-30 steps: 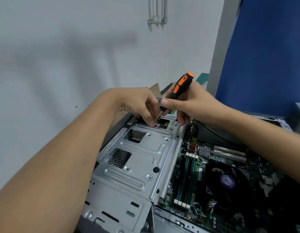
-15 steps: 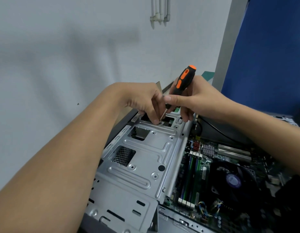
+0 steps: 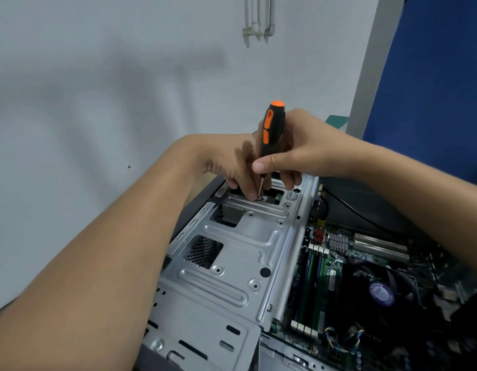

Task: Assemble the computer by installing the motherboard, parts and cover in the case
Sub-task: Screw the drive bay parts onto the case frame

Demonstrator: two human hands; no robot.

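At the far end of the drive cage: a screw (image 3: 258,199) sits under the screwdriver (image 3: 271,135) tip, on the metal lip beside a cutout.
Right hand: the right hand (image 3: 299,148) is wrapped round the black-and-orange handle, thumb across the front, holding the tool close to upright.
Left hand: the left hand (image 3: 232,162) has its fingertips pinched together at the shaft's lower end, steadying tip and screw; whether they touch the screw itself I cannot tell, since the spot is small and shadowed.
Case: the case (image 3: 162,357) lies open on its side, its cover not in view.
Done so far: the motherboard (image 3: 336,279) is seated inside, with memory sticks (image 3: 312,285) upright in their slots and a cooler fan (image 3: 380,293) mounted over the processor; the silver drive cage (image 3: 232,263) lies in place over the case's left part.
In hand: probably fastening the drive cage down with this screw.
Left to do: judging by the open side, any remaining screws and cables, then fitting the cover.
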